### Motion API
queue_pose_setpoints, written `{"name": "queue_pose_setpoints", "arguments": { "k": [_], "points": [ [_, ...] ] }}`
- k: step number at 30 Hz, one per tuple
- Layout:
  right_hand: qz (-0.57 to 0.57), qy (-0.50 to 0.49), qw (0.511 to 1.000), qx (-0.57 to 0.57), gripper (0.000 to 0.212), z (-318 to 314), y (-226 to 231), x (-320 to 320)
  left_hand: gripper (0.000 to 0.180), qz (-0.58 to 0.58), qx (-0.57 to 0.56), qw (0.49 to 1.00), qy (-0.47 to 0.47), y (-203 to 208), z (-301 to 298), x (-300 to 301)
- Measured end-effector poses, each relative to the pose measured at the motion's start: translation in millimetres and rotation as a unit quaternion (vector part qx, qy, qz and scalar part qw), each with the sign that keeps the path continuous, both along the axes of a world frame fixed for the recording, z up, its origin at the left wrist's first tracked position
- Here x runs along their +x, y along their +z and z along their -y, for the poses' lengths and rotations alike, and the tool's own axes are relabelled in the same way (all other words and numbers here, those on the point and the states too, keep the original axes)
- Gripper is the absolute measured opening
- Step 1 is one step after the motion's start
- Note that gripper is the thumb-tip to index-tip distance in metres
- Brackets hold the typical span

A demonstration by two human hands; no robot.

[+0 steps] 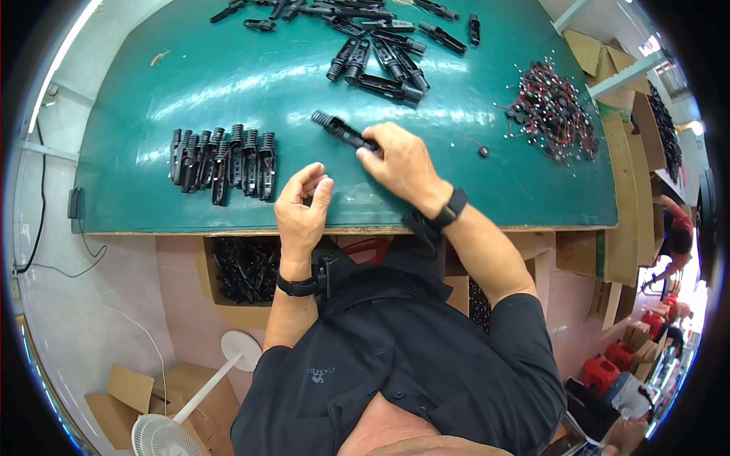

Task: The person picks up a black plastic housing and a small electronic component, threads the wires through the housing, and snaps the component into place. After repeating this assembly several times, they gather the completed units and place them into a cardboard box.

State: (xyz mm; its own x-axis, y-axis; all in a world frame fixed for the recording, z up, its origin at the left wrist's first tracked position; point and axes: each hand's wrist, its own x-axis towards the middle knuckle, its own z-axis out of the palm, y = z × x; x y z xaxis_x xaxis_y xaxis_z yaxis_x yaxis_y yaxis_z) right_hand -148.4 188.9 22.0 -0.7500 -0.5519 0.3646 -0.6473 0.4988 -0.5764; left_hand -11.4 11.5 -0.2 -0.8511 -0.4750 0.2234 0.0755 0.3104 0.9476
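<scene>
My right hand (403, 159) pinches one end of a black plastic housing (340, 130) with a ribbed, spring-like tip that points up and to the left. This housing is held over the green table (426, 199). To the left, by the table's front edge, my left hand (302, 209) has its fingers loosely curled and the thumb apart, with nothing visible in it. A row of similar black housings (220, 161) lies left of that hand, several with thin wires showing. Right of my right hand lies a single small round black part with red wires (483, 151).
More black housings (384, 64) are scattered at the far side of the table. A heap of small wired round parts (551, 110) sits at the right. Below the table edge stands a carton (247, 270) of black parts. A white fan (163, 435) is at lower left; another person (677, 228) is far right.
</scene>
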Motion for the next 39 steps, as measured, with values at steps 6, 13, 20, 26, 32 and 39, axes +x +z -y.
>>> {"name": "queue_pose_setpoints", "arguments": {
  "k": [6, 13, 20, 26, 32, 39],
  "points": [
    [-0.028, 0.050, 0.994, -0.097, 0.035, -19, 17, 67, 0.049, -0.005, 0.280, 0.956, -0.083, -11, -13, -13],
    [-0.140, -0.129, 0.981, -0.035, 0.036, -127, 11, 16, 0.046, -0.024, 0.348, 0.928, -0.130, -6, -15, -3],
    [-0.093, -0.168, 0.978, 0.086, 0.027, -175, -14, -25, 0.045, -0.026, 0.313, 0.940, -0.134, -3, -18, 1],
    [-0.057, -0.186, 0.978, 0.078, 0.020, -158, -5, -21, 0.049, -0.057, 0.268, 0.945, -0.178, -6, -23, -1],
    [-0.037, -0.179, 0.979, 0.088, 0.020, -155, -10, -24, 0.050, -0.049, 0.236, 0.957, -0.161, -7, -20, 3],
    [-0.020, -0.197, 0.973, 0.119, 0.022, -150, -3, -20, 0.056, -0.012, 0.179, 0.971, -0.159, 2, -25, 6]
  ]
}}
